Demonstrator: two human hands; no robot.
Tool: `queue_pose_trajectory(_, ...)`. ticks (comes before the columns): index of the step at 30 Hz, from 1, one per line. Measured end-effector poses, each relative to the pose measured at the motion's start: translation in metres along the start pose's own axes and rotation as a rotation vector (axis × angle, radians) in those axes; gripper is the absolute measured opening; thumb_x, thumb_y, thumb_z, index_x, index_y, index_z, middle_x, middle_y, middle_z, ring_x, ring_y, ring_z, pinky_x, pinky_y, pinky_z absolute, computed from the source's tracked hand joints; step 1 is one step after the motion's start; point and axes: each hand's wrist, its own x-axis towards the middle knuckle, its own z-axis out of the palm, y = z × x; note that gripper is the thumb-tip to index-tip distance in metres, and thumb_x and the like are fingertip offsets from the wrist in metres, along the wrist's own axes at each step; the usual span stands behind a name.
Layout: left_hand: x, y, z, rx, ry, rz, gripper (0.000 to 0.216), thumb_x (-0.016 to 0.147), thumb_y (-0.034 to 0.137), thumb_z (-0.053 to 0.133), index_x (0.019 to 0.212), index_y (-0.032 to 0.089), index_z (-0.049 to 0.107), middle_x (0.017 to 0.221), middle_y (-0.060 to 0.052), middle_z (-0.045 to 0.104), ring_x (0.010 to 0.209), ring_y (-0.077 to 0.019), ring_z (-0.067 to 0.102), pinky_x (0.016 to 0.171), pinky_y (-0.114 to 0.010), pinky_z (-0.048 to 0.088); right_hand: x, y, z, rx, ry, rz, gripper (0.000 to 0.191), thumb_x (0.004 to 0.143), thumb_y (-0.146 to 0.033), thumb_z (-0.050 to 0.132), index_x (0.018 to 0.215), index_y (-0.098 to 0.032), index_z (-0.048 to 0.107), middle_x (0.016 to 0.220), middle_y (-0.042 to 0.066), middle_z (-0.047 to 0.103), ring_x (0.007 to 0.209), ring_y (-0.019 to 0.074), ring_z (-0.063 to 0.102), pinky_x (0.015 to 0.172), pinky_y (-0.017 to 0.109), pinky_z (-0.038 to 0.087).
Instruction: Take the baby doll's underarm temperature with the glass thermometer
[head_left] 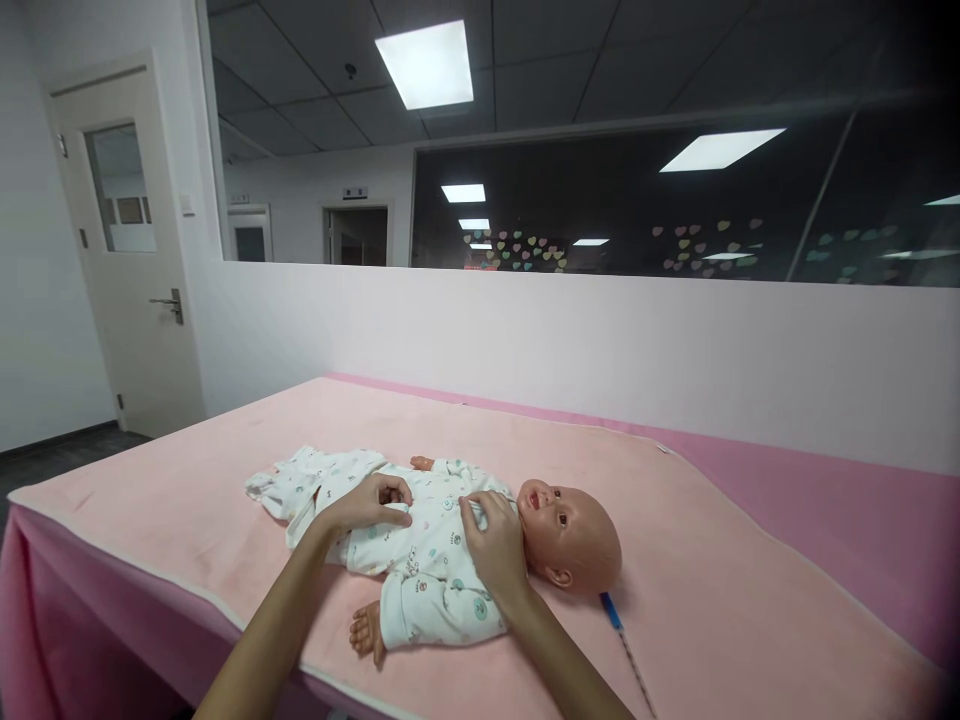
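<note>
Lying with its long axis roughly along the table's near edge (pixel 187 560), the doll (pixel 427 535) is pointing its head (pixel 585 535) rightward. The left hand (pixel 369 502) is curling at its waist, the right hand (pixel 499 545) at its chest; whether either is pinching the shirt (pixel 435 560), I cannot tell.

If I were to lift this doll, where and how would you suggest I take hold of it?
I'd likely grip the doll around its broad clothed torso, supporting its large rounded head, coming from the near side: it lies face up, close to the near edge of the pink-covered table.
</note>
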Motion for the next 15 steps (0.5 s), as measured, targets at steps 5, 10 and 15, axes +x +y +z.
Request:
queue_pose_trajectory(5,0.0,0.0,0.001,-0.025,0.065,0.01,0.023,0.058,0.028,0.07,0.068,0.014,0.055,0.059,0.004,0.043,0.056,-0.0074,0.037,0.052,-0.019,0.027,0.001,-0.003,-0.005,0.005,0.008,-0.029,0.019,0.083,-0.025,0.041,0.074,-0.017,0.055,0.074,0.004,0.059,0.073,0.0163,0.052,0.069,0.028,0.039)
queue_pose_trajectory(10,-0.004,0.007,0.005,-0.057,0.146,0.011,0.022,0.066,0.036,0.062,0.071,0.014,0.058,0.061,0.002,0.048,0.057,-0.0084,0.041,0.052,-0.02,0.029,-0.021,-0.014,-0.04,-0.091,0.065,-0.13,0.015,0.083,-0.023,0.04,0.077,-0.019,0.054,0.079,0.005,0.059,0.076,0.0157,0.054,0.069,0.027,0.042)
queue_pose_trajectory(15,-0.003,0.008,0.009,-0.015,0.266,0.025,0.028,0.067,0.042,0.06,0.07,0.014,0.061,0.06,0.001,0.052,0.058,-0.0102,0.045,0.054,-0.021,0.033,-0.084,0.026,-0.112,-0.49,0.199,-0.236,0.019,0.082,-0.022,0.04,0.085,-0.022,0.059,0.085,0.007,0.062,0.081,0.0195,0.057,0.072,0.031,0.042)
